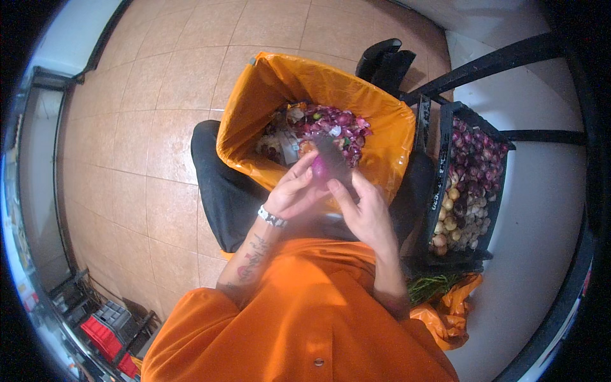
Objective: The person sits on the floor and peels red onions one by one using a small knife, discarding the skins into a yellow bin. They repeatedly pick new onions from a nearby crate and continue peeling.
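A peeled-looking red onion [320, 167] rests in the fingers of my left hand [295, 188], above an orange-lined bin [382, 100]. My right hand [365, 205] grips a dark, flat, blade-like tool [332, 152], likely a knife, blurred by motion. That tool lies along the onion's right side, and my right thumb comes close to the onion. Below both hands, onion skins and peelings [329, 122] fill the bottom of the bin, which stands between my knees.
At the right, a black plastic crate [441, 181] holds red onions [477, 148], yellow onions [448, 210] and garlic [472, 215]. Green stems [432, 288] in an orange bag [446, 315] lie below it. Dark boots [386, 64] stand behind the bin. Red and grey crates [107, 334] sit lower left.
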Tool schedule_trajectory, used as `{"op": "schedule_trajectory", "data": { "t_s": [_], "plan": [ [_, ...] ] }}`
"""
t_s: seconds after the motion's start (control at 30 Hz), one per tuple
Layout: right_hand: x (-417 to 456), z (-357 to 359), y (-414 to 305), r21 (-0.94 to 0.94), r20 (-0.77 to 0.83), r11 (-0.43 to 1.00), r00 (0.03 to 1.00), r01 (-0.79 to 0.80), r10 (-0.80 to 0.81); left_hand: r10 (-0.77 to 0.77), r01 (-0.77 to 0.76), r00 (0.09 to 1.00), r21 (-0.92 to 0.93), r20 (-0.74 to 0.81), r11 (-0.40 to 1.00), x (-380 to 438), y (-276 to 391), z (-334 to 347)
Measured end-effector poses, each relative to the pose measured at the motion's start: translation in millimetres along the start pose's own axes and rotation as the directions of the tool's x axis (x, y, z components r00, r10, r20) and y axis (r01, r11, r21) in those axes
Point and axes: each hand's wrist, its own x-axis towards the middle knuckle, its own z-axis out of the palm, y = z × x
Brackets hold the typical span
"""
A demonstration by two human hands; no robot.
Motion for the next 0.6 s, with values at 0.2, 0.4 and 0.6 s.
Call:
{"op": "schedule_trajectory", "data": {
  "t_s": [0.2,0.4,0.6],
  "plan": [
    [-7.2,9.0,-0.7,0.062,-0.083,0.998,0.996,0.033,-0.028,0.015,-0.015,0.999,0.001,0.053,1.0,3.1,-5.5,-2.6],
    [-5.7,-0.9,-2.3,-0.04,-0.087,0.997,0.994,0.061,-0.064,-0.018,0.018,1.0,0.037,0.008,0.999,2.8,-4.4,-7.6],
    [-4.4,-7.8,0.7,-0.127,-0.037,0.99,0.997,0.063,-0.069,-0.004,-0.003,0.996,0.08,0.084,0.997,0.9,-1.7,-7.2]
  ]
}}
